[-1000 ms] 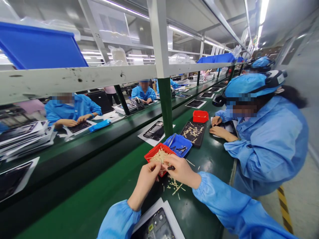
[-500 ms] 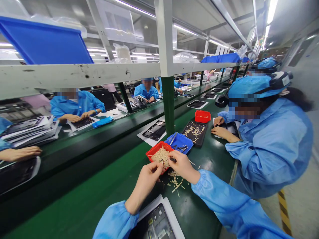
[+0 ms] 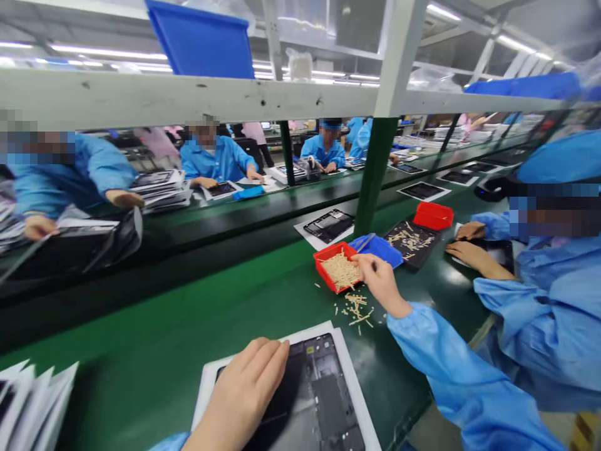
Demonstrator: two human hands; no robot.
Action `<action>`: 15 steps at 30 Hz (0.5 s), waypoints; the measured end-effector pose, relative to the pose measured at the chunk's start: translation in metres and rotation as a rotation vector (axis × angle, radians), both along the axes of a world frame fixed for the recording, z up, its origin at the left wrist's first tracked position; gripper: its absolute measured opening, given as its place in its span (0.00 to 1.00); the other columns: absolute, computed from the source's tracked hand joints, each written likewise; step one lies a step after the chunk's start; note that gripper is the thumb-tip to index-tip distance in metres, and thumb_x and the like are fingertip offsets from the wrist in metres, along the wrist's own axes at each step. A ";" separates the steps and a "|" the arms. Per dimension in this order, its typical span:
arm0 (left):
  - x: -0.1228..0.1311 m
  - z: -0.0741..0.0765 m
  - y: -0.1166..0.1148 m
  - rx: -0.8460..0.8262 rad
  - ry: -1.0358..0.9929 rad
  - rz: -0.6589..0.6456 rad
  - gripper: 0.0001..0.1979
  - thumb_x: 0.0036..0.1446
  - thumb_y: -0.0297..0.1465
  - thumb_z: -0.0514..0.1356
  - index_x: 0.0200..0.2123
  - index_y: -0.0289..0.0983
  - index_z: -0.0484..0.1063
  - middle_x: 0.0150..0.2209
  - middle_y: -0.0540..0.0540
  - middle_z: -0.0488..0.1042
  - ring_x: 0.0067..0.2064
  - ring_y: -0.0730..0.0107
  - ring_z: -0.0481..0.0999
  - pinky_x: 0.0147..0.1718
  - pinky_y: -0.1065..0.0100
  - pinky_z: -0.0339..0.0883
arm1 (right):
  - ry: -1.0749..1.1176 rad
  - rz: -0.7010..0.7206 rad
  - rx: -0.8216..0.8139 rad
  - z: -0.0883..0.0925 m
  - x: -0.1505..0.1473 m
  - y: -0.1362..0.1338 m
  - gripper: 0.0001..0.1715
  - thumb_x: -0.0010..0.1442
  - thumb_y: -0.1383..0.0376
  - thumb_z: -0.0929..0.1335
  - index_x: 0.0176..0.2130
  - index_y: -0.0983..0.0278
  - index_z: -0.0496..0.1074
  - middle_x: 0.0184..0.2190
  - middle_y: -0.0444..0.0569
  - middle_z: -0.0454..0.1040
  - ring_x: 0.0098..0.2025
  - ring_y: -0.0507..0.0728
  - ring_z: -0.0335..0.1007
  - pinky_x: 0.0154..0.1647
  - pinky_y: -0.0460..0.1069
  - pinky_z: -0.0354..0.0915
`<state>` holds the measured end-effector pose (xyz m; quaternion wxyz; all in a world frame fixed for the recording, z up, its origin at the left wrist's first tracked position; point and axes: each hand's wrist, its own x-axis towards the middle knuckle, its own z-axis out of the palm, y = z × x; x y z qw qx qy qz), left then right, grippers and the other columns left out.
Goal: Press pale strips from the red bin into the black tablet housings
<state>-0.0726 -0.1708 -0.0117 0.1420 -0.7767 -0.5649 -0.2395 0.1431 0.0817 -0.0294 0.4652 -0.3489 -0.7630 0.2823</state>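
My left hand point(image 3: 244, 391) lies flat with fingers stretched out on a black device frame point(image 3: 319, 401) that rests on a white sheet point(image 3: 206, 382) right in front of me. My right hand point(image 3: 378, 279) reaches out to the red tray point(image 3: 323, 266) of small pale strips, fingers pinched at its right edge; what they hold is too small to make out. Loose pale strips point(image 3: 354, 308) lie scattered on the green belt just below that hand.
A blue tray point(image 3: 382, 247) and a black tray of strips point(image 3: 413, 238) sit beyond the red one, with another red tray point(image 3: 432, 215). A co-worker in blue point(image 3: 539, 282) works close on my right. Others sit across the belt. A green post point(image 3: 373, 175) stands behind the trays.
My left hand left the red tray and came down flat onto the device frame. The view swung left and down. My right hand stayed at the tray.
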 end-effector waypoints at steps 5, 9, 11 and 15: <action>-0.019 -0.003 -0.040 0.172 0.381 0.012 0.16 0.59 0.20 0.50 0.49 0.29 0.70 0.45 0.39 0.76 0.46 0.59 0.74 0.46 0.58 0.67 | 0.170 0.478 -0.721 0.023 -0.041 -0.064 0.35 0.64 0.44 0.52 0.38 0.66 0.74 0.18 0.45 0.69 0.15 0.50 0.63 0.16 0.45 0.59; -0.024 -0.003 -0.056 0.204 0.383 0.056 0.15 0.60 0.20 0.49 0.46 0.28 0.72 0.43 0.39 0.77 0.45 0.59 0.74 0.46 0.57 0.66 | 0.045 0.780 -0.873 0.027 -0.073 -0.121 0.23 0.57 0.48 0.67 0.33 0.67 0.72 0.25 0.48 0.75 0.22 0.51 0.71 0.22 0.44 0.64; -0.026 -0.006 -0.062 0.199 0.371 0.078 0.15 0.60 0.20 0.49 0.46 0.28 0.72 0.42 0.39 0.78 0.44 0.58 0.75 0.46 0.57 0.66 | 0.007 0.813 -0.835 0.024 -0.083 -0.138 0.18 0.56 0.53 0.69 0.30 0.67 0.71 0.23 0.45 0.73 0.20 0.48 0.68 0.22 0.43 0.62; -0.033 -0.011 -0.071 0.189 0.373 0.108 0.16 0.60 0.21 0.50 0.47 0.29 0.72 0.43 0.40 0.77 0.44 0.60 0.75 0.47 0.56 0.66 | -0.019 0.827 -0.830 0.019 -0.097 -0.154 0.18 0.59 0.54 0.67 0.29 0.66 0.69 0.22 0.43 0.72 0.18 0.47 0.65 0.21 0.42 0.59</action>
